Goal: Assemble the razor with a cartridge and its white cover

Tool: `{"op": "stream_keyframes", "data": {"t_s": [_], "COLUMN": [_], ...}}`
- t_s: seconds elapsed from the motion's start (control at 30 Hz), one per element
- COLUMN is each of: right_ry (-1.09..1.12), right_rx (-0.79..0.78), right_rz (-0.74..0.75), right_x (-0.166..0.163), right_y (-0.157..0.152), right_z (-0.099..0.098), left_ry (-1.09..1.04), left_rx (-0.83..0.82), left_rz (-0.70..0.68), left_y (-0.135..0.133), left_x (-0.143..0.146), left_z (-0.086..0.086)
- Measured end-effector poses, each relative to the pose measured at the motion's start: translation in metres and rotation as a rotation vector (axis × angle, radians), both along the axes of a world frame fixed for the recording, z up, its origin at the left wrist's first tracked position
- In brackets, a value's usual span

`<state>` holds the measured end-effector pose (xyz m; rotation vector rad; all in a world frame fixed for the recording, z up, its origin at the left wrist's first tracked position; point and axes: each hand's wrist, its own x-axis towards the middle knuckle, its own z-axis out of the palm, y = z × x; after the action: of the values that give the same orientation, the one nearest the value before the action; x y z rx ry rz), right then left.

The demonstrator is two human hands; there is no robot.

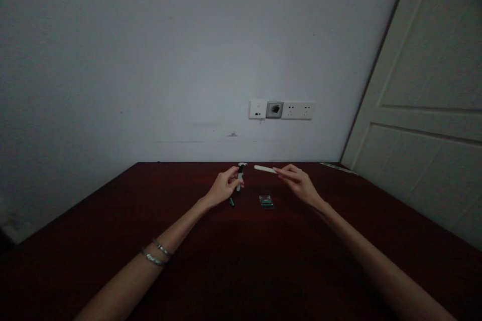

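Note:
My left hand is closed around the handle of what looks like a razor, white and dark green, held upright with its wide pale head on top. A slim white flat stick with a rounded end points leftward from the fingers of my right hand, which pinch its right end. The stick's tip and the razor head are apart. Below and between my hands lies a small clear plastic case with something green in it. Just under my left hand is a short dark green piece, its kind unclear.
The dark red table runs back to a pale wall. Wall sockets sit above its far edge. On the right stands a white panelled door. A thin strip lies at the table's far right corner.

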<state>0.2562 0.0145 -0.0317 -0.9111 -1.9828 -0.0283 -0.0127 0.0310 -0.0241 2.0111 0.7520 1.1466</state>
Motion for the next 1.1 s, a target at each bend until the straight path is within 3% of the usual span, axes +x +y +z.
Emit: {"op": "stream_keyframes", "data": {"t_s": [0.13, 0.3, 0.5, 0.8, 1.1], "right_ry": [0.035, -0.171, -0.191, -0.183, -0.263], "right_rx": [0.0, 0.062, 0.09, 0.109, 0.136], "right_rz": [-0.015, -0.103, -0.119, -0.076, -0.082], "right_x": [0.004, -0.012, 0.008, 0.002, -0.002], "right_y": [0.004, -0.008, -0.001, -0.003, -0.006], "right_z": [-0.004, 0.001, -0.004, -0.003, -0.001], "left_ry": [-0.064, -0.038, -0.071, -0.037, -0.024], "left_rx": [-0.322, -0.519, -0.545, -0.528, -0.515], "left_rz": [-0.04, -0.119, -0.135, -0.154, -0.112], "left_y": [-0.005, -0.021, -0.026, -0.026, -0.019], "left_x": [0.01, 0.024, 0.026, 0.025, 0.024], "left_z": [-0.004, -0.001, 0.006, 0.007, -0.004]}}
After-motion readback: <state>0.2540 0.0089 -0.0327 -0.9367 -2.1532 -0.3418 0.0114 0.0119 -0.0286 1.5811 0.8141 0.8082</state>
